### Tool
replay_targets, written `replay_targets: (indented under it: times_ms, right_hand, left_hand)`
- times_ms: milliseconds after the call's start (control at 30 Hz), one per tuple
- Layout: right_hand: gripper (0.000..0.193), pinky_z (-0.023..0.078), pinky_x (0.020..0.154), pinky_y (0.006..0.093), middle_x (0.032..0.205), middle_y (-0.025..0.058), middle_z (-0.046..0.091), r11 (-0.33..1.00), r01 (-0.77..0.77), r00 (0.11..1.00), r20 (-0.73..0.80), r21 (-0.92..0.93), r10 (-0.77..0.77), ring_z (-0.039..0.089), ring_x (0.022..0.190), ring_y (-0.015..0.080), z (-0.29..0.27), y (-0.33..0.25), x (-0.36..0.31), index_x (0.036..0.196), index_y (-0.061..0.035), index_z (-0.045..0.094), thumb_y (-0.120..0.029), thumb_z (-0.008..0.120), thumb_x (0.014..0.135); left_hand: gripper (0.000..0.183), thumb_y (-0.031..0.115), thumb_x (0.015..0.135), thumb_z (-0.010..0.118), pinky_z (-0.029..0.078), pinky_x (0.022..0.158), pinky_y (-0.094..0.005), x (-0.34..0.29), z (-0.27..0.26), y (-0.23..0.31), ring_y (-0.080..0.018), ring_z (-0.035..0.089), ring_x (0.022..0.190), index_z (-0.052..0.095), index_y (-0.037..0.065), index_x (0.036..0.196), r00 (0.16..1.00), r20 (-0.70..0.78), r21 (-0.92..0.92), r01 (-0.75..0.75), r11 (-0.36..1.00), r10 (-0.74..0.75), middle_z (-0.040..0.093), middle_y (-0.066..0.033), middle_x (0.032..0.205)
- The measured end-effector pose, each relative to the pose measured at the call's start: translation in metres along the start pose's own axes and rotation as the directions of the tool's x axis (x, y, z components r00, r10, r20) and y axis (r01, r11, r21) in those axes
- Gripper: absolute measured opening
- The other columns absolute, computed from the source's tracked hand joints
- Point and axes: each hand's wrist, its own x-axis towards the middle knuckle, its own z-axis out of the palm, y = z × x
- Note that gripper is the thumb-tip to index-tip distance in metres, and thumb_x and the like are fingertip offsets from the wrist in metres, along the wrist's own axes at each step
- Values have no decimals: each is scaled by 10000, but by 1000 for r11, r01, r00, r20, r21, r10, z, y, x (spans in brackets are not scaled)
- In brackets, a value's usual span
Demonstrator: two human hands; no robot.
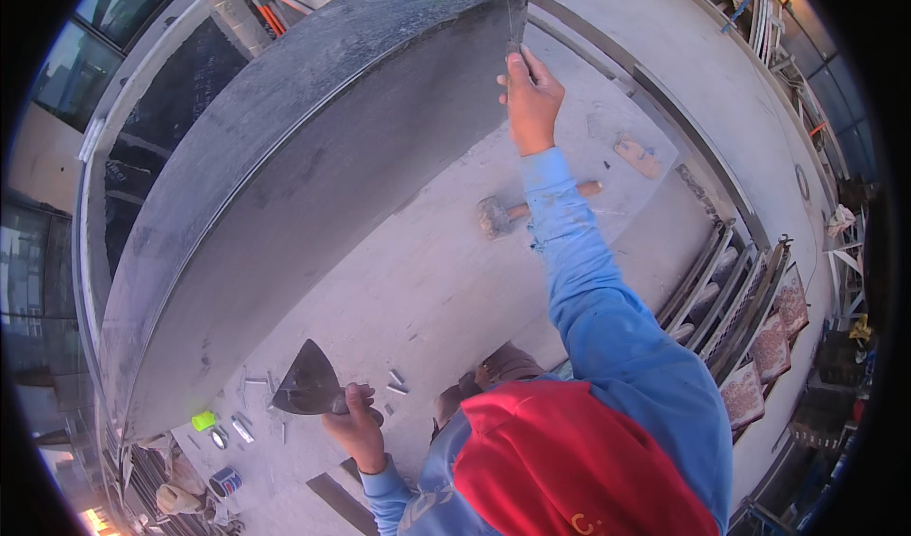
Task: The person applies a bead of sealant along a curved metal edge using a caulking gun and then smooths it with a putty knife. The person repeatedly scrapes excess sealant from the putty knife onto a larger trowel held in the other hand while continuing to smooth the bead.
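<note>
Lower left, the left grip (pixel 355 430) holds a dark trowel (pixel 306 381); upper centre, the right grip (pixel 530 101) pinches a slim tool (pixel 513 48).

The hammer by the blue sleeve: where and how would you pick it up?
Probably by the free end of its brown handle, coming from the person's right: that end is slim and shows past the sleeve, while the opposite end carries a bulky, block-like head.

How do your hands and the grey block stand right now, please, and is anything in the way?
Left hand holding triangular trowel. Right hand raised, small tool gripped at far corner of grey block. Mallet lying apart from block.
</note>
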Motion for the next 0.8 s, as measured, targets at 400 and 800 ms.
replay_targets:
  times_ms: [400, 800]
  right_hand:
    - [403, 469, 507, 243, 894, 35, 659, 973, 184, 964, 220, -136, -152, 607, 699, 84, 13, 29, -10, 1354, 26, 646, -175, 685, 1007]
    - [359, 467, 510, 232, 936, 31, 661, 960, 232, 926, 338, -158, -169, 595, 679, 70, 39, 27, -83, 1303, 30, 676, -167, 688, 1003]
  left_hand:
    - [312, 247, 1017, 675, 510, 548, -289, 49, 24, 4, -166, 676, 646, 634, -59, 971, 990, 134, 8, 53, 999, -53, 729, -136, 800]
    - [310, 239, 1015, 685, 563, 606, -305, 66, -15, -34, -192, 712, 694, 619, -63, 1018, 978, 205, -34, -24, 999, 30, 729, -141, 804]
